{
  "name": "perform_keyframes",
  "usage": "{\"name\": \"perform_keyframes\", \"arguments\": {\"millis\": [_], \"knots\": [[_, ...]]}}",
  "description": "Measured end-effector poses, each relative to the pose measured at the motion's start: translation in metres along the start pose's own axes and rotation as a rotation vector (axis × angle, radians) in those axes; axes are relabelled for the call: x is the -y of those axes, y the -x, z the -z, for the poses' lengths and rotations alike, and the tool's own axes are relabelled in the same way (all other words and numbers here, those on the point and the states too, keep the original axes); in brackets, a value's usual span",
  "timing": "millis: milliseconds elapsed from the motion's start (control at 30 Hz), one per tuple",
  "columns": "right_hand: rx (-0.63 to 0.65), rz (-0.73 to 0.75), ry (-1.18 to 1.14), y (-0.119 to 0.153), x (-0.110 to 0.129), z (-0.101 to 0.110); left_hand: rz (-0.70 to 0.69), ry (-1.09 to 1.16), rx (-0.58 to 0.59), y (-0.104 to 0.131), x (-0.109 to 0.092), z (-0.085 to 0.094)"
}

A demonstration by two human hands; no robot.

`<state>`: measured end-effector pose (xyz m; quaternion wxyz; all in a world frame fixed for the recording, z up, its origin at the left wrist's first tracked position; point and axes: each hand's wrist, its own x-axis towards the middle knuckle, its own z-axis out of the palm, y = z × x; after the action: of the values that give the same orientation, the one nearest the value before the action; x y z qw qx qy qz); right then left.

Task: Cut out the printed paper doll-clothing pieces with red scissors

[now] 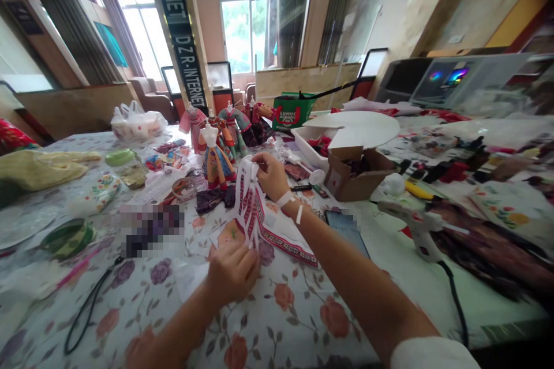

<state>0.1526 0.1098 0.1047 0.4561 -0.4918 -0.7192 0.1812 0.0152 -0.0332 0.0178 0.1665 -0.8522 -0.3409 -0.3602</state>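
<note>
Between my hands is a small white doll-sized garment [283,234] with red, black and white patterned trim. My right hand [272,177] has its fingers closed on the top of this garment, with a white band round the wrist. Lower down and nearer to me, my left hand [234,272] is closed on the garment's hanging strips; its fingertips are partly hidden. A peach-coloured piece [231,233] with a small embroidered motif lies by the garment's left side. Just beyond stands a doll-sized mannequin [210,146] in an orange and blue skirt.
More dressed mannequins [231,120] stand behind. To the right are a cardboard box [355,175], a white tray [308,144], a phone [346,232] and a glue gun [419,227] with its cable. A glass jar [125,168] and a camouflage-patterned roll [68,238] lie left on the flowered tablecloth [277,328].
</note>
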Motion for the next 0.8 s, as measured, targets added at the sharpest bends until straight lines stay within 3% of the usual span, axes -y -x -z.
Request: {"name": "perform_keyframes", "arguments": {"millis": [100, 200, 267, 333, 433, 500, 633, 800], "knots": [[0.080, -0.034, -0.003, 0.012, -0.014, 0.009, 0.035, 0.303, 0.251, 0.000, -0.008, -0.007], [0.184, -0.116, -0.003, 0.041, -0.035, 0.026, 0.148, 0.547, 0.358, 0.003, -0.007, -0.005], [0.227, -0.170, -0.027, 0.065, -0.047, 0.034, 0.260, 0.655, 0.336, 0.005, -0.005, -0.005], [0.285, -0.200, -0.092, 0.086, -0.053, 0.036, 0.365, 0.713, 0.231, 0.007, -0.002, -0.007], [0.419, -0.233, -0.267, 0.109, -0.053, 0.028, 0.510, 0.743, 0.045, 0.009, 0.005, -0.010], [0.477, -0.258, -0.389, 0.118, -0.051, 0.020, 0.592, 0.756, -0.012, 0.009, 0.009, -0.010], [0.482, -0.310, -0.523, 0.128, -0.054, 0.012, 0.689, 0.763, 0.038, 0.010, 0.017, -0.010], [0.416, -0.368, -0.521, 0.133, -0.066, 0.014, 0.774, 0.667, 0.089, 0.009, 0.019, -0.014]]}}
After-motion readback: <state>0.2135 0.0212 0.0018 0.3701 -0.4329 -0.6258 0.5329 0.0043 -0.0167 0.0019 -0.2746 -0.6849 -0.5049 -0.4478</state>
